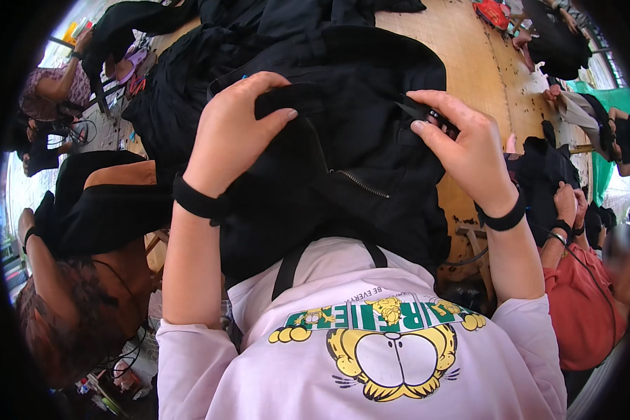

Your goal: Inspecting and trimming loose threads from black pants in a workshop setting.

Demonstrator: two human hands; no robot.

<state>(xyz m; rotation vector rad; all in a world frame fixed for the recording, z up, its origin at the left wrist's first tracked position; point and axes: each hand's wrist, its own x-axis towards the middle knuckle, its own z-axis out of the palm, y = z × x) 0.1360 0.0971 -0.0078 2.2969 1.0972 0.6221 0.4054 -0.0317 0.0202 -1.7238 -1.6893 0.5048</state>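
Observation:
A black zippered garment [343, 168] lies bunched in front of me on a wooden table [469, 63]. My left hand [231, 133] grips a fold of its fabric near the collar, thumb on top. On the garment's right side, my right hand [462, 143] pinches a small pair of black thread snips [427, 113], its blades pointing at the cloth. A metal zipper [360, 183] runs down the middle between my hands. Both wrists wear black bands.
More black garments [189, 84] are piled at the far left of the table. A person in a dark top [84, 280] sits at my left, one in a red top [581, 301] at my right, others along the far right edge. A red object [493, 12] lies far away.

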